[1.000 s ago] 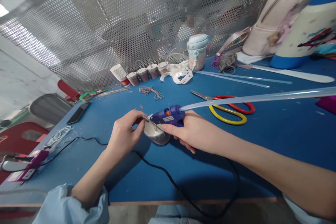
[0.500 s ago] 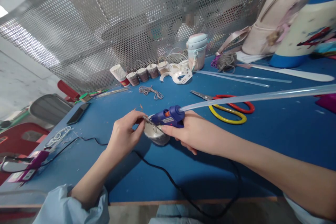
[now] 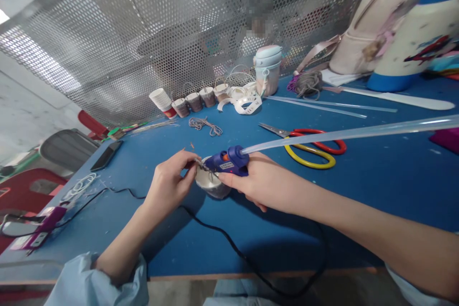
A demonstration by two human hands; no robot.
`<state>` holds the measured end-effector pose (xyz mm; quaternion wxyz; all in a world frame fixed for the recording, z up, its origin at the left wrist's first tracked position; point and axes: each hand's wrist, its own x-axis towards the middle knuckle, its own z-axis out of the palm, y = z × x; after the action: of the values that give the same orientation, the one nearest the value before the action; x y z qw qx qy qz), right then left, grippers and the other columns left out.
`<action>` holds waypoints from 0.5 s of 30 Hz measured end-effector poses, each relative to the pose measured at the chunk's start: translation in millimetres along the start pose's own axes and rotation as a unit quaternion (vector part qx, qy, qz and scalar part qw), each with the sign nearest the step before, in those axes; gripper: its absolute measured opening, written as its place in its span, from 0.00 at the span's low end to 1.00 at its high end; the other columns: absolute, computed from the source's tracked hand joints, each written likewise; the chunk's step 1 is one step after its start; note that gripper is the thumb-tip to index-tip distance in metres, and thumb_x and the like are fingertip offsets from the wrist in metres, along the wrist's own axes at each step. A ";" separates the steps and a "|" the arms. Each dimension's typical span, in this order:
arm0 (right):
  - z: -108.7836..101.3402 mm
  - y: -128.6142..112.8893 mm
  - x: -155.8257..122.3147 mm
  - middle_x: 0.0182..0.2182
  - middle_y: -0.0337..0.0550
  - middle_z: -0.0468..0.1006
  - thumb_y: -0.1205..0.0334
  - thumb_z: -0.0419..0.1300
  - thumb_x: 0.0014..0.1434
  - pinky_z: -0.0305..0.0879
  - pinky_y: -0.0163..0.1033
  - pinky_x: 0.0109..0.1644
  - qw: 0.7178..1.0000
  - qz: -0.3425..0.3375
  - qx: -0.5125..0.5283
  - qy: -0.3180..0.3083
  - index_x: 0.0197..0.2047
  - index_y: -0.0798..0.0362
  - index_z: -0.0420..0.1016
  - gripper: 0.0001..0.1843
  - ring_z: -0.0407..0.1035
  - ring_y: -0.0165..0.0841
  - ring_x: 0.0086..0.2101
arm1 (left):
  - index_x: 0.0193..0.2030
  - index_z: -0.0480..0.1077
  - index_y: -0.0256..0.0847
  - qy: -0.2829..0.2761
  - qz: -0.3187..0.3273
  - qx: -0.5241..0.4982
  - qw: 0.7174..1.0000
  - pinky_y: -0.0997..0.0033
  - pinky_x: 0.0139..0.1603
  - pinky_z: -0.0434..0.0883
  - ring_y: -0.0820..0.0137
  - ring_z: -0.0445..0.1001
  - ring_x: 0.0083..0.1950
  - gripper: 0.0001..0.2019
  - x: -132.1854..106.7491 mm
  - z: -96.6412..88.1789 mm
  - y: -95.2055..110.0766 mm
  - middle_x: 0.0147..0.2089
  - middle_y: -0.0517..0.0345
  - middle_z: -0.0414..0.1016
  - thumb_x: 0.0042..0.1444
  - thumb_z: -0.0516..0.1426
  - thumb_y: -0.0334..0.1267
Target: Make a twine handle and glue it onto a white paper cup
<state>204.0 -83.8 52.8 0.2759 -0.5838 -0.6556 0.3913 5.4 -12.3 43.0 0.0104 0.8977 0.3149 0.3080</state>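
A blue hot glue gun [image 3: 229, 161] is in my right hand [image 3: 258, 179], its nozzle pointing left over a small cup. A long clear glue stick [image 3: 340, 133] runs out of its back to the right. The cup [image 3: 214, 186], white inside with a grey wrapped outside, stands on the table below the gun. My left hand [image 3: 174, 177] pinches a piece of grey yarn [image 3: 200, 163] at the cup's far left rim, close to the nozzle. The glue gun partly hides the cup's rim.
Red-and-yellow scissors [image 3: 310, 150] lie right of my hands. Behind are a yarn bundle [image 3: 205, 126], yarn-wrapped cups [image 3: 194, 102], stacked paper cups [image 3: 163, 102], white ribbon [image 3: 245, 103] and a lidded bottle [image 3: 267, 71]. A black cord [image 3: 229, 241] loops across the front; a phone [image 3: 106, 155] lies left.
The glue gun has shifted slightly left, its nozzle nearer my left fingertips. My left hand keeps its pinch on the yarn, and the cup stays in place.
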 end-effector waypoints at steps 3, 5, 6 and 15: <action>-1.2 0.0 0.0 0.06 0.33 0.60 0.54 0.52 0.59 0.59 0.32 0.18 1.000 -0.002 -0.003 0.001 0.17 0.52 0.64 0.21 0.61 0.28 0.11 | 0.36 0.71 0.39 -0.002 0.001 0.002 1.000 0.75 0.35 0.71 0.72 0.76 0.33 0.08 -0.2 -0.8 -0.4 0.33 0.56 0.78 0.58 0.51 0.30; -2.4 0.3 0.1 0.06 0.33 0.60 0.53 0.52 0.59 0.59 0.32 0.18 1.000 -0.008 -0.006 0.000 0.17 0.52 0.65 0.21 0.61 0.28 0.11 | 0.36 0.71 0.39 -0.003 0.003 0.003 1.000 0.75 0.36 0.71 0.72 0.76 0.33 0.08 -0.2 -1.2 -0.6 0.34 0.55 0.78 0.58 0.51 0.30; -2.8 0.7 0.3 0.06 0.33 0.61 0.53 0.52 0.59 0.60 0.32 0.19 1.000 -0.009 -0.006 0.000 0.17 0.52 0.65 0.21 0.61 0.28 0.11 | 0.36 0.71 0.39 -0.004 0.004 0.004 1.000 0.75 0.36 0.71 0.72 0.76 0.33 0.08 -0.2 -1.3 -0.7 0.34 0.55 0.78 0.57 0.51 0.29; -2.8 0.0 -0.1 0.07 0.32 0.61 0.52 0.52 0.60 0.61 0.33 0.18 1.000 -0.006 0.015 0.004 0.22 0.53 0.69 0.19 0.61 0.29 0.10 | 0.37 0.71 0.39 -0.008 0.018 0.006 1.000 0.76 0.36 0.71 0.74 0.75 0.32 0.07 -1.0 -2.6 -1.6 0.33 0.56 0.78 0.57 0.52 0.28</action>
<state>206.4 -83.3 54.4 0.2895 -0.5771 -0.6522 0.3973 2.5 -12.0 44.3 0.0023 0.9058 0.3005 0.2988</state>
